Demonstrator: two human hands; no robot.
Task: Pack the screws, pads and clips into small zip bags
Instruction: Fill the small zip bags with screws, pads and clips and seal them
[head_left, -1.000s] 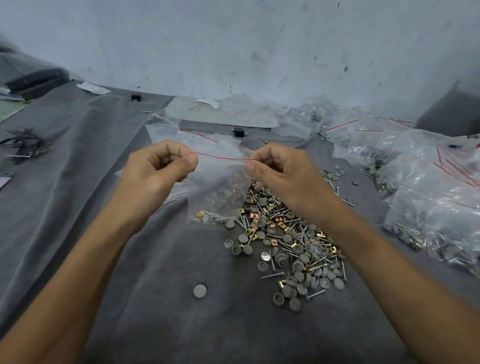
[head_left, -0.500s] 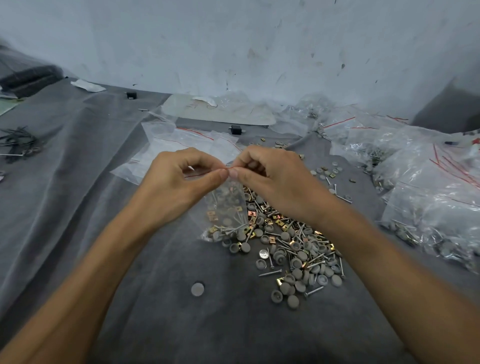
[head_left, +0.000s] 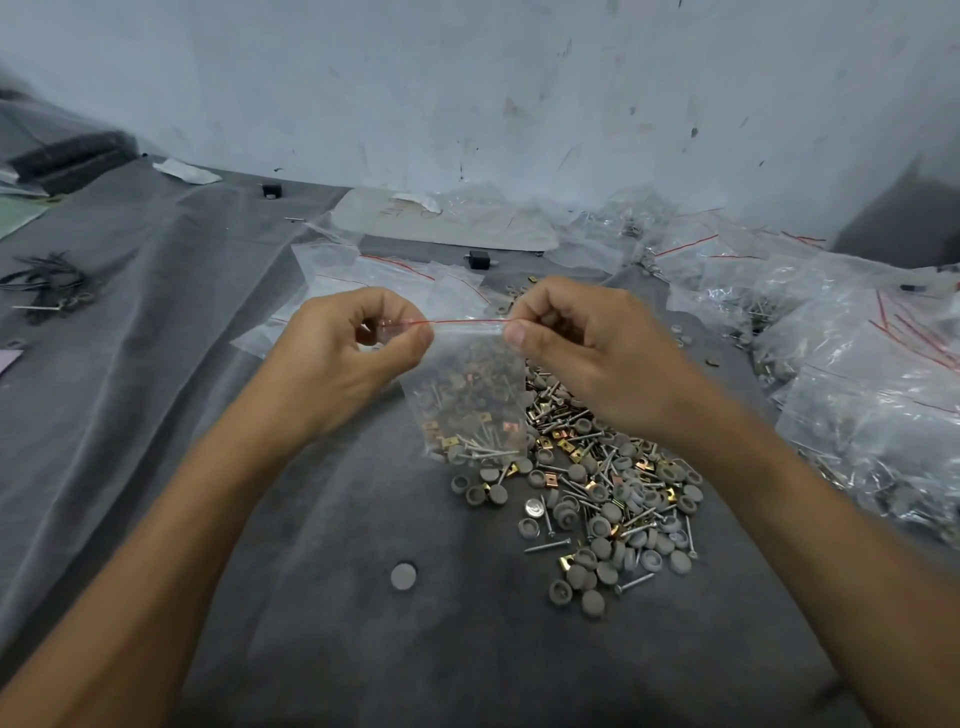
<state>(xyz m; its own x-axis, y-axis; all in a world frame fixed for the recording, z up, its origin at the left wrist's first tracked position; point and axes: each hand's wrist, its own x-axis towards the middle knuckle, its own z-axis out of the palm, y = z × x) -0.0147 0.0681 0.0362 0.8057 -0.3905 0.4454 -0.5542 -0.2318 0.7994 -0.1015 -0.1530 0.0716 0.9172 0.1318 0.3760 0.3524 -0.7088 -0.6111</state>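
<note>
While my left grip (head_left: 337, 358) pinches one end of the red seal strip (head_left: 457, 322) and my right grip (head_left: 587, 353) pinches the other, the zip bag (head_left: 467, 395) hangs between them, its bottom at the far left edge of the loose pile (head_left: 597, 499) of screws, pads and clips on the worktop (head_left: 311, 649). Screws, gold clips and grey pads sit in the bag's lower end, so I judge this to be the sealing step. Whether the strip is pressed closed along its whole length I cannot tell. Next I would run thumb against finger along the strip, keeping the bag upright so nothing spills, then lay it with the filled bags (head_left: 857, 374) on the right and take a fresh one from the empty bags (head_left: 363, 270) just beyond.
</note>
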